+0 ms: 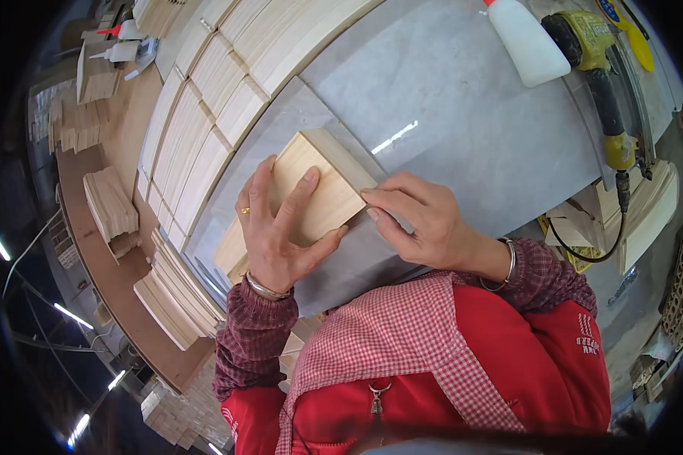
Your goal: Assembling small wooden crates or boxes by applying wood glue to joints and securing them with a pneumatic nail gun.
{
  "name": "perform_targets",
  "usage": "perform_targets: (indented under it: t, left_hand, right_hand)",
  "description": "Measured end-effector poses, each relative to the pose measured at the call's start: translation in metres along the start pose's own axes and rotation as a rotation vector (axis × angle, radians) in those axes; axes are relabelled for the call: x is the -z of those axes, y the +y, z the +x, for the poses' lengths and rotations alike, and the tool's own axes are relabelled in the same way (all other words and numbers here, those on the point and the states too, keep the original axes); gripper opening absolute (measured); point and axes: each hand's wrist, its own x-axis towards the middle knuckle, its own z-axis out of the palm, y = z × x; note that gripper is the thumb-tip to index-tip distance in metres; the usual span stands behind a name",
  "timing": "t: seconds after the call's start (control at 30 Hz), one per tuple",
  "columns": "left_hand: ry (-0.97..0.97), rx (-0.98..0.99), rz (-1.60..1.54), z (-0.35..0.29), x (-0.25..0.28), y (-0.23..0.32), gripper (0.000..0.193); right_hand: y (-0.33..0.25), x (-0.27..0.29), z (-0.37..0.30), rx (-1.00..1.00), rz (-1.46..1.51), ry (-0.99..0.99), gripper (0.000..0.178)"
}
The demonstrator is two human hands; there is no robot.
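Observation:
A pale wooden box-like piece (322,178) lies on a grey stone-like worktop (463,129). My left hand (277,227) lies flat over its near side, fingers spread, a ring on one finger and a bangle at the wrist. My right hand (417,220) pinches the piece's right corner with thumb and forefinger. Another pale wooden board (231,250) shows partly from under my left hand.
Rows of stacked pale wooden slats (205,129) line the left edge of the worktop. A white glue bottle (527,42) and a yellow power tool (603,72) with a cable lie at the far right. More wood stacks (114,205) sit on a brown bench to the left.

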Motion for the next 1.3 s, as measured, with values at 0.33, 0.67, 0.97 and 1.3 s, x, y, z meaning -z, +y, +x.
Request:
perform_targets:
  t: [0.33,0.67,0.97,1.3]
  left_hand:
    - [0.007,0.010,-0.031,-0.007,-0.005,-0.002,0.078]
    - [0.035,0.049,-0.076,-0.025,-0.007,0.008,0.070]
    - [0.059,0.068,-0.139,-0.025,-0.006,0.004,0.064]
    - [0.055,0.052,-0.155,-0.028,-0.007,0.002,0.063]
  right_hand:
    - [-0.002,0.000,-0.007,-0.012,0.013,-0.021,0.034]
    - [-0.006,0.004,0.015,-0.005,0.008,-0.174,0.031]
    - [-0.011,-0.014,0.036,0.134,-0.290,-0.227,0.035]
    - [-0.016,-0.015,0.036,0.214,-0.432,-0.298,0.038]
